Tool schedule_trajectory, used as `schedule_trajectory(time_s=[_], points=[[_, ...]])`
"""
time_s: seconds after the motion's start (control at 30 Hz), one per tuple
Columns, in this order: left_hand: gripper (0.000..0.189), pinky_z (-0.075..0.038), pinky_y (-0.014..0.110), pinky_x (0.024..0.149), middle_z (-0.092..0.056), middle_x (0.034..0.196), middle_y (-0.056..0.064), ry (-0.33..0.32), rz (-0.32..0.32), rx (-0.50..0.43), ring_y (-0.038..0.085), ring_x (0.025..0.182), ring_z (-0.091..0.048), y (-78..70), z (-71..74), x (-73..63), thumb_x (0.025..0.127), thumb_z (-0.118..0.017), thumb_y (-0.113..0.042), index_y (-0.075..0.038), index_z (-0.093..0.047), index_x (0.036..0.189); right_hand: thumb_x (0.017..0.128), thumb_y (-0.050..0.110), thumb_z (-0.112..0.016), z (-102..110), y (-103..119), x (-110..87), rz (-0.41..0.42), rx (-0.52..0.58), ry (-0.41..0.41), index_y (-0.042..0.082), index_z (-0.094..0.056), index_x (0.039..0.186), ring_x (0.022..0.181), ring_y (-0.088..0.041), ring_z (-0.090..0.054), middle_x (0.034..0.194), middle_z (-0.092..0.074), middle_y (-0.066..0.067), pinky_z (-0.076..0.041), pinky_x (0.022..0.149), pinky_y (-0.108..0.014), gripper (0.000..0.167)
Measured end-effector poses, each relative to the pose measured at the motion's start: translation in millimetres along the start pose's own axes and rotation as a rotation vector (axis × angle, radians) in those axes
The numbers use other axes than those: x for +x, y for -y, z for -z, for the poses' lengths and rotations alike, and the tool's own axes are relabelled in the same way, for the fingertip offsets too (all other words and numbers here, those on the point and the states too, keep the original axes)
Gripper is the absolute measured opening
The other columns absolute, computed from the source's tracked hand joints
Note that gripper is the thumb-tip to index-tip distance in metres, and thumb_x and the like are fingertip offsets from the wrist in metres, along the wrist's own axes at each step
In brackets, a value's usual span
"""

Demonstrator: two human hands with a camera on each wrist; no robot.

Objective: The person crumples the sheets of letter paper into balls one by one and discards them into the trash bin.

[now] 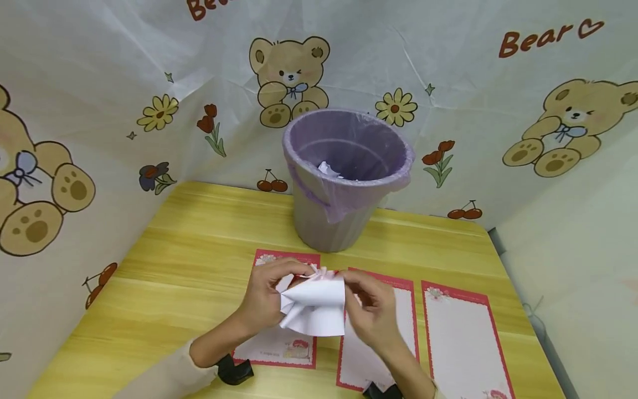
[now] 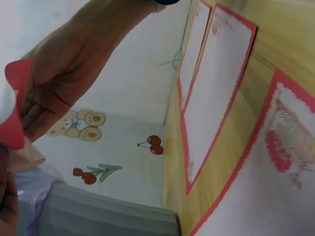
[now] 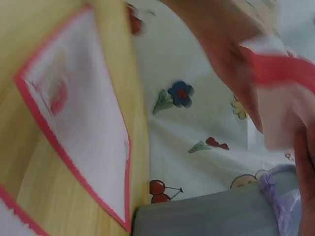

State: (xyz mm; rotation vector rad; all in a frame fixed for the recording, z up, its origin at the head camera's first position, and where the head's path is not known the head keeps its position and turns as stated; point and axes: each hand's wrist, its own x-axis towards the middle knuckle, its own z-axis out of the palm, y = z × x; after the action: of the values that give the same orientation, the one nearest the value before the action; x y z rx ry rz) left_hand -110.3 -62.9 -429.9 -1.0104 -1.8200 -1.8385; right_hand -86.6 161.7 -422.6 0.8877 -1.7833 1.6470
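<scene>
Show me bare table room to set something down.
Bare: the table left of the left sheet, and right of the bucket behind the right sheet. Crowded: front middle, left hand and right hand gripping paper over left sheet and middle sheet.

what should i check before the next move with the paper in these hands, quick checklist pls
1. Grip: ok, left hand and right hand both hold the bent paper.
2. Paper flat: not ok, it is bent and curled.
3. Bin upright, mouth uncovered: ok.
4. Liner over the rim: ok at the front, where it hangs down outside.
5. Red-bordered sheets lying apart: ok, left, middle and right.
6. Depth of white scraps in the bin: cannot tell.
</scene>
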Motion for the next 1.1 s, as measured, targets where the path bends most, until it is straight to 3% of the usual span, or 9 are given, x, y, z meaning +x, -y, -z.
schedule_trajectory(time_s=[0.1,0.23,0.4,0.6,0.7,0.8,0.87,0.93,1.1], points=[[0.038,-0.062,0.023,0.095,-0.078,0.102,0.019,0.028,-0.005,0.022,0.007,0.104,-0.074,1.2,-4.8,0.9,0.082,-0.072,0.024,-0.002,-0.076,0.109,0.084,-0.031,-0.063,-5,-1,0.9,0.012,-0.001,0.050,-0.010,-0.072,0.108,0.093,-0.010,-0.077,0.096,-0.076,-0.024,-0.066,0.086,-0.025,0.033],[0.036,-0.062,0.024,0.094,-0.079,0.103,0.019,0.032,0.014,0.007,0.008,0.104,-0.075,1.7,-8.4,3.1,0.085,-0.069,0.024,-0.002,-0.076,0.109,0.085,-0.031,-0.063,-4,-2,1.5,0.007,0.034,0.021,-0.009,-0.073,0.106,0.093,-0.012,-0.075,0.096,-0.075,-0.021,-0.066,0.086,-0.023,0.033],[0.031,-0.063,0.026,0.096,-0.080,0.104,0.019,0.056,0.050,0.002,0.008,0.103,-0.076,1.6,-8.7,2.0,0.092,-0.067,0.020,-0.002,-0.077,0.110,0.089,-0.023,-0.068,1,-2,0.1,-0.019,0.056,0.011,-0.007,-0.075,0.106,0.097,-0.014,-0.071,0.102,-0.070,-0.016,-0.065,0.082,-0.021,0.024],[0.026,-0.064,0.027,0.095,-0.078,0.118,0.024,0.131,0.094,-0.029,0.007,0.115,-0.073,0.0,-3.6,0.4,0.104,-0.056,0.009,0.003,-0.074,0.122,0.084,-0.026,-0.068,10,-2,2.6,-0.021,0.011,-0.012,-0.007,-0.077,0.104,0.098,-0.011,-0.072,0.101,-0.070,-0.016,-0.066,0.085,-0.023,0.029],[0.036,-0.062,0.029,0.099,-0.076,0.123,0.025,0.178,0.077,-0.050,0.009,0.119,-0.071,1.5,0.3,-1.1,0.115,-0.046,-0.018,0.003,-0.072,0.129,0.084,-0.026,-0.068,13,-3,3.5,-0.020,0.004,-0.019,-0.007,-0.077,0.104,0.098,-0.011,-0.073,0.101,-0.072,-0.015,-0.066,0.087,-0.024,0.029],[0.043,-0.061,0.031,0.101,-0.077,0.125,0.020,0.209,0.095,-0.056,0.010,0.116,-0.071,0.4,1.8,-1.7,0.112,-0.057,-0.037,-0.002,-0.071,0.132,0.089,-0.019,-0.072,14,-4,3.0,-0.017,0.011,-0.019,-0.007,-0.077,0.104,0.096,-0.013,-0.072,0.101,-0.072,-0.015,-0.066,0.086,-0.024,0.020],[0.038,-0.062,0.031,0.096,-0.078,0.123,0.016,0.207,0.138,-0.054,0.010,0.110,-0.071,-1.8,0.5,-1.1,0.105,-0.071,-0.033,-0.005,-0.072,0.131,0.090,-0.017,-0.074,12,-3,2.2,-0.018,0.019,-0.012,-0.007,-0.077,0.104,0.096,-0.013,-0.073,0.101,-0.072,-0.015,-0.066,0.086,-0.025,0.017],[0.031,-0.063,0.030,0.091,-0.079,0.120,0.013,0.191,0.193,-0.048,0.010,0.104,-0.072,-4.9,-1.2,-0.2,0.097,-0.081,-0.016,-0.008,-0.074,0.127,0.089,-0.017,-0.076,10,-3,1.3,-0.011,0.025,-0.007,-0.008,-0.076,0.103,0.094,-0.013,-0.074,0.099,-0.073,-0.016,-0.066,0.085,-0.025,0.017],[0.025,-0.063,0.028,0.081,-0.080,0.112,0.012,0.176,0.226,-0.044,0.009,0.096,-0.071,-5.3,-2.6,1.6,0.094,-0.079,0.001,-0.009,-0.076,0.116,0.082,-0.026,-0.075,5,-1,-1.0,-0.011,0.044,-0.008,-0.008,-0.077,0.102,0.092,-0.010,-0.076,0.098,-0.077,-0.016,-0.067,0.084,-0.025,0.028]])
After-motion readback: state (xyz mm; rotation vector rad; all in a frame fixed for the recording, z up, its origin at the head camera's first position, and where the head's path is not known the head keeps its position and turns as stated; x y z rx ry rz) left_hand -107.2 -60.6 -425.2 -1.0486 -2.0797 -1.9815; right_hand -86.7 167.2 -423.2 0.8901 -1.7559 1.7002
